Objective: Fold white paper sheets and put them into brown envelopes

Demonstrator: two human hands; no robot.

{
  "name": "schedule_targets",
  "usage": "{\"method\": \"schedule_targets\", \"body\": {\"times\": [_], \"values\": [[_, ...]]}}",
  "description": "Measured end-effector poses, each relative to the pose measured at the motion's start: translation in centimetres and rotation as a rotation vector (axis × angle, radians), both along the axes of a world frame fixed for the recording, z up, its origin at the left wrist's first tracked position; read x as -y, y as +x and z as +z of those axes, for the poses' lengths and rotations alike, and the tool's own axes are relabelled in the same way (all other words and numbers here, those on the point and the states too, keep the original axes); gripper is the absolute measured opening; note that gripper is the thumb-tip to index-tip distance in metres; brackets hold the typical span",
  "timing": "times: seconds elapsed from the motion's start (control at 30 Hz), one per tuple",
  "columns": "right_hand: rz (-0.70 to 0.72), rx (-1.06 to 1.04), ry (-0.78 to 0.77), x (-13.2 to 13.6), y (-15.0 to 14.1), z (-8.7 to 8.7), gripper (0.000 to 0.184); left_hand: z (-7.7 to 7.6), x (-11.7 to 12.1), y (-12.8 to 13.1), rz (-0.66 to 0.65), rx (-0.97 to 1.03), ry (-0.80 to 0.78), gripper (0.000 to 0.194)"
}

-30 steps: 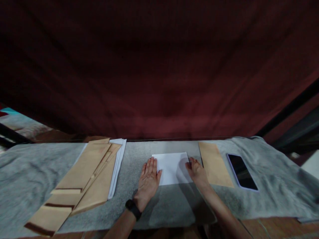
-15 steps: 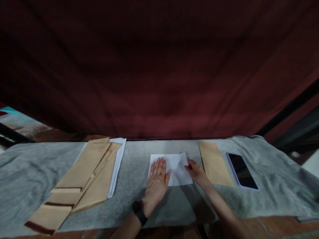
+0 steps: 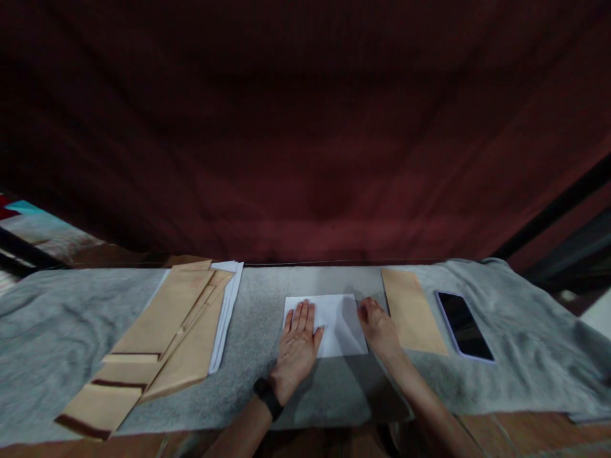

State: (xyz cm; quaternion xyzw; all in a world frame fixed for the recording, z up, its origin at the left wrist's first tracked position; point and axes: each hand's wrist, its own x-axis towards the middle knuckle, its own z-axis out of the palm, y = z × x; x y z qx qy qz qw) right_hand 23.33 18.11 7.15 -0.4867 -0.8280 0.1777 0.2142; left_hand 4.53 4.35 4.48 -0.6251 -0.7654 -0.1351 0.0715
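Head view: worn on head, faces forward and down over grey cloth (image 3: 515, 331), left hand (image 3: 298, 343) and right hand (image 3: 379, 327) near; red fabric (image 3: 305, 165) beyond.

The sheet (image 3: 341, 324) is smooth, matt white paper. The envelopes (image 3: 160, 318) look like brown paper, dull and lightly creased; the white papers (image 3: 228, 318) beside them are matt too. A soft, napped grey cloth (image 3: 510, 331) covers the worktop — rumpled at both ends. The phone (image 3: 464, 326) has a smooth, dark screen, and the curtain (image 3: 305, 159) is dull dark-red cloth — softly folded.
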Motion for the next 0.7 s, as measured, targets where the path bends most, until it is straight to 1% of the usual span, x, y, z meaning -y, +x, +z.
{"method": "schedule_targets", "body": {"times": [0.07,0.13,0.2,0.27,0.4,0.57,0.7], "values": [[0.075,-0.056,0.084,0.8,-1.6,-0.1,0.033,0.0,0.0,0.1,0.001,0.002,-0.002,0.062],[0.172,-0.071,0.132,1.9,-3.5,-0.6,0.040,-0.1,-0.2,0.2,0.002,0.003,-0.009,0.060],[0.266,-0.014,0.158,3.3,-5.3,-1.4,0.045,-0.2,-0.3,0.2,-0.002,0.005,-0.011,0.058],[0.310,0.065,0.180,4.4,-6.5,-2.1,0.047,-0.4,-0.3,-0.1,-0.007,0.005,-0.007,0.057],[0.268,0.147,0.232,5.2,-7.5,-3.0,0.049,-0.4,-0.4,-1.0,0.006,0.002,-0.011,0.056],[0.169,0.158,0.309,4.8,-7.5,-3.6,0.051,0.2,-0.2,-2.5,0.106,-0.002,-0.024,0.057],[0.116,0.196,0.339,4.5,-7.0,-3.9,0.053,0.4,0.2,-3.2,0.142,0.000,-0.010,0.058]]}}
